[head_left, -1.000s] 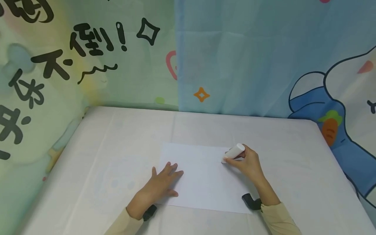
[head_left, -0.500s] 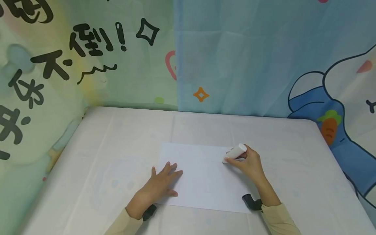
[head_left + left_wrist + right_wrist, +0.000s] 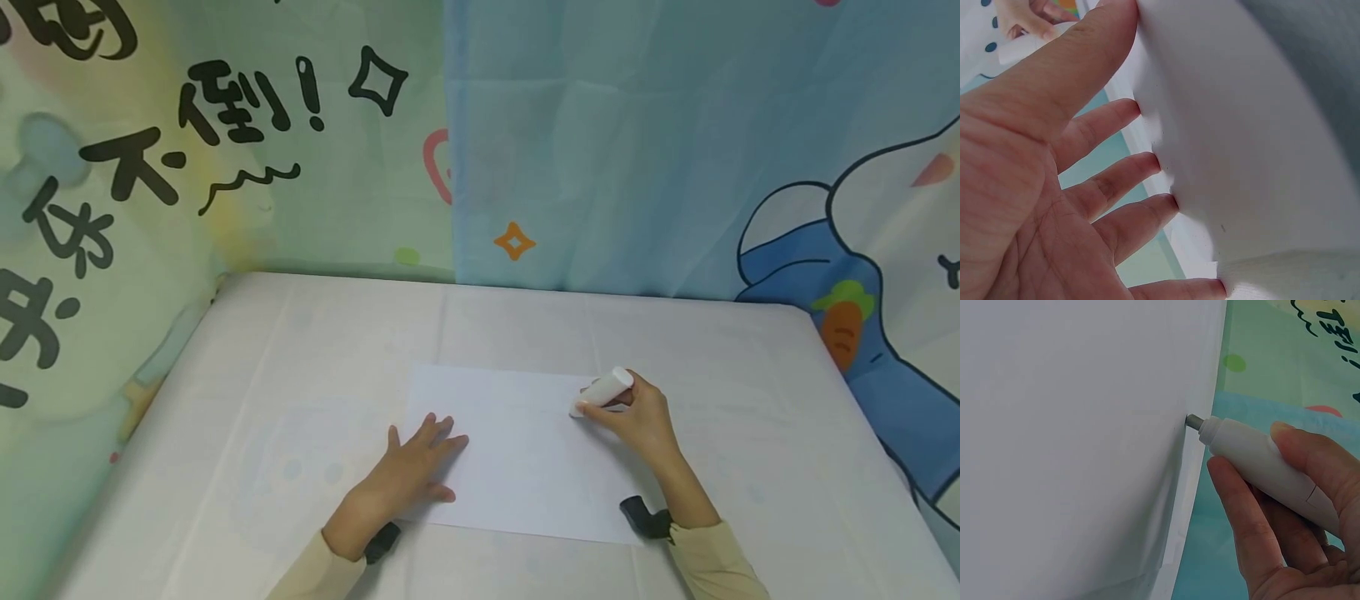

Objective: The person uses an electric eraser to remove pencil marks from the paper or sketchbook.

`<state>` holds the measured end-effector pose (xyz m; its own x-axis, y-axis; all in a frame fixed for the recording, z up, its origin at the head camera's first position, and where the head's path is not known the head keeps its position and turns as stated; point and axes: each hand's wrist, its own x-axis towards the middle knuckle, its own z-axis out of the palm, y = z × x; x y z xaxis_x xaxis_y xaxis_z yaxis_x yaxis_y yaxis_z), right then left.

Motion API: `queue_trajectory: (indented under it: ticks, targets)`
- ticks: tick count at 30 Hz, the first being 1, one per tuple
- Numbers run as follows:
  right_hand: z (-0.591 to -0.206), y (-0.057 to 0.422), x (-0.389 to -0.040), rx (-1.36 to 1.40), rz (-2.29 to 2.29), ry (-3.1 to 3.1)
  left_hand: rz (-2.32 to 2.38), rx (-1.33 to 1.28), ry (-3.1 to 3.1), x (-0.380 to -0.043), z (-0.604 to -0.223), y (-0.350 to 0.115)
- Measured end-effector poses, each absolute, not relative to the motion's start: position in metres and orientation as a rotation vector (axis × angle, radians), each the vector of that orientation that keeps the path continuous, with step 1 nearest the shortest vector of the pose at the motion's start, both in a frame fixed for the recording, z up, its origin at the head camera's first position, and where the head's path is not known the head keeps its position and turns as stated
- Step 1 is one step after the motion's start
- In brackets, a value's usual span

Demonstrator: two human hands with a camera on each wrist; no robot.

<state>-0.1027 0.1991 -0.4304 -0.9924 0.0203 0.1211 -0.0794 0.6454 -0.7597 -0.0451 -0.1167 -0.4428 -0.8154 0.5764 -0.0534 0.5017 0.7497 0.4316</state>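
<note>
A white sheet of paper (image 3: 517, 467) lies on the table. On its left part my left hand (image 3: 416, 467) rests with fingers spread. In the left wrist view the fingertips of that hand (image 3: 1054, 181) press on the white surface, the thumb stretched out above them. My right hand (image 3: 641, 421) pinches a thick white pen-shaped tool (image 3: 603, 392) between thumb and fingers, over the sheet's far right part. The right wrist view shows the tool's narrow grey tip (image 3: 1194, 421) right at the paper, its body tilted. The tool's rear end is partly behind my right hand (image 3: 1297, 550).
A white cloth covers the table (image 3: 337, 325). Black straps with small mounts (image 3: 643, 517) sit at both wrists. Printed curtains (image 3: 600, 150) stand close behind the table's far edge and along its left side.
My right hand has slid slightly to the right with the pen-shaped tool, its tip staying at the paper. My left hand has kept its place.
</note>
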Motion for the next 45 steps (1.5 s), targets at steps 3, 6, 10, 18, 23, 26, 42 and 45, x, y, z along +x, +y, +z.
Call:
queue_trajectory:
  ticks: [3,6,10,18,23,26,42,45]
  targets:
    - [-0.431,0.199,-0.103,0.055,1.270,-2.735,0.607,0.857,2.760,-0.045,-0.442,-0.116]
    - [-0.431,0.199,-0.103,0.050,1.265,-2.736,0.605,0.858,2.759,-0.045,-0.442,-0.116]
    - [-0.432,0.198,-0.103,0.049,1.261,-2.739,0.613,0.859,2.752,-0.045,-0.443,-0.116]
    - [-0.431,0.195,-0.105,0.079,1.273,-2.722,0.586,0.851,2.766,-0.046,-0.443,-0.117]
    - [-0.432,0.194,-0.105,0.086,1.272,-2.714,0.614,0.846,2.757,-0.047,-0.444,-0.117]
    - [-0.432,0.192,-0.105,0.093,1.271,-2.715,0.611,0.839,2.755,-0.048,-0.445,-0.117]
    - [-0.434,0.187,-0.107,0.113,1.279,-2.709,0.606,0.829,2.752,-0.046,-0.442,-0.118]
    - [-0.435,0.187,-0.107,0.118,1.281,-2.707,0.611,0.841,2.757,-0.046,-0.442,-0.118]
